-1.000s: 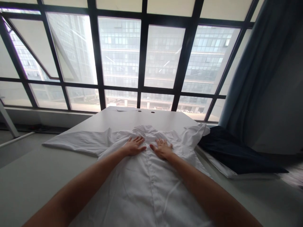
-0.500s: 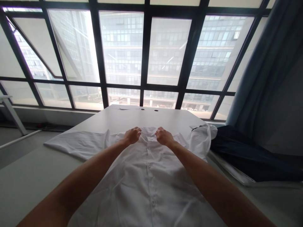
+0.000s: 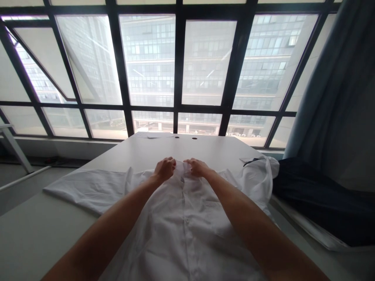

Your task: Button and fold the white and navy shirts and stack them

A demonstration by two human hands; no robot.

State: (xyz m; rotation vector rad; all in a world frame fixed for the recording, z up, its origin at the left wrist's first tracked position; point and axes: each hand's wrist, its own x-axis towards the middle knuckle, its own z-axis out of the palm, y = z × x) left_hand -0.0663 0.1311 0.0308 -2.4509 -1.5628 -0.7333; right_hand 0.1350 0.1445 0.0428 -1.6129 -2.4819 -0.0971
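Note:
A white button-up shirt [image 3: 172, 230] lies front side up on the white table [image 3: 140, 150], its collar toward the window. The row of buttons runs down its middle. My left hand [image 3: 165, 168] is closed on the left side of the collar. On the collar's other side, my right hand [image 3: 197, 168] pinches the cloth with bent fingers, close to the left one. One sleeve [image 3: 88, 187] spreads flat to the left; the other sleeve [image 3: 258, 175] is bunched up at the right. My forearms cover parts of the shirt's sides.
Dark navy cloth [image 3: 319, 199] lies at the right on top of something white and flat. A blue-grey curtain [image 3: 328, 93] hangs behind it. Large black-framed windows [image 3: 149, 62] stand beyond the table's far edge. White table legs [image 3: 17, 150] show at the far left.
My right hand has moved left along the collar, nearer to my left hand. The collar piece between them now stands up a little. The view has shifted slightly.

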